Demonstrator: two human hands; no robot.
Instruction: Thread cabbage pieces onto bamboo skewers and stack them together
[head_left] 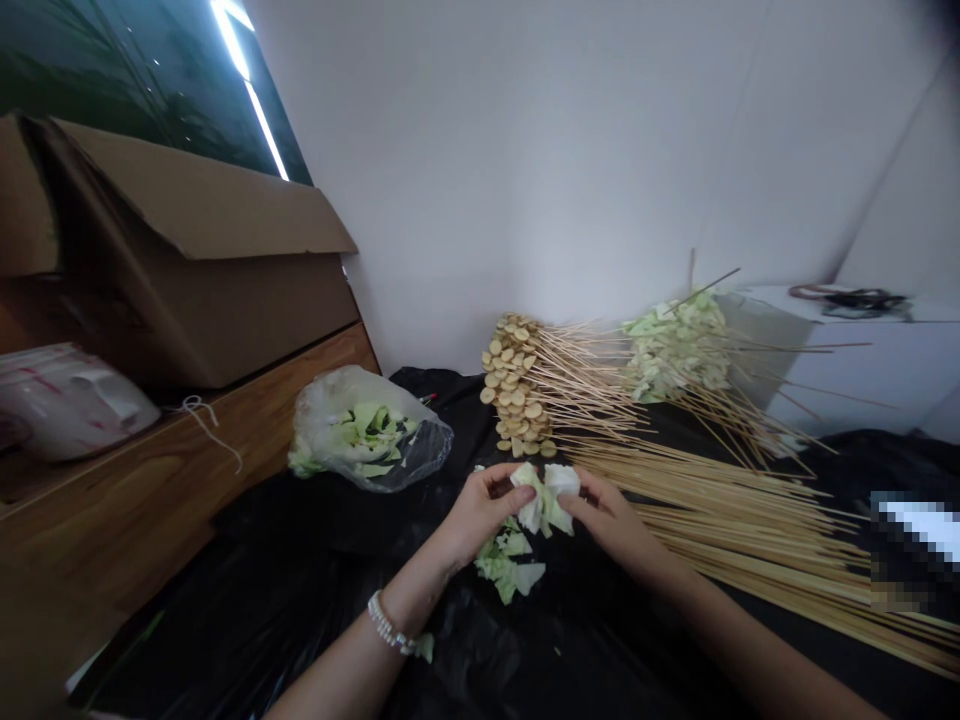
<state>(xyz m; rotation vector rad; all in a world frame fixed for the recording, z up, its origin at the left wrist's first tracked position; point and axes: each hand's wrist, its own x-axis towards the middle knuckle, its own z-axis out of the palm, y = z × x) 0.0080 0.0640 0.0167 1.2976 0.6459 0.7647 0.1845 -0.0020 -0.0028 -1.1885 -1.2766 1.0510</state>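
Between my two hands is a pale green cabbage leaf (545, 500). My left hand (487, 508) pinches its left side between thumb and fingers; a beaded bracelet circles that wrist. On the other side, my right hand (609, 515) is closed on the leaf's right edge. Loose cabbage pieces (510, 570) lie below on the black plastic sheet (577, 630). Bare wooden skewers (750, 540) are spread beside my right forearm. A clear plastic bag (315, 420) with more cabbage in it sits to the left of my hands.
Behind my hands are stacked skewers with round pale slices (517, 385). Farther right, a pile of skewered cabbage (675, 345) has sticks jutting several ways. A cardboard box (225, 310) and a white roll-like bundle (71, 400) rest on the wooden surface at left. A white wall stands behind.
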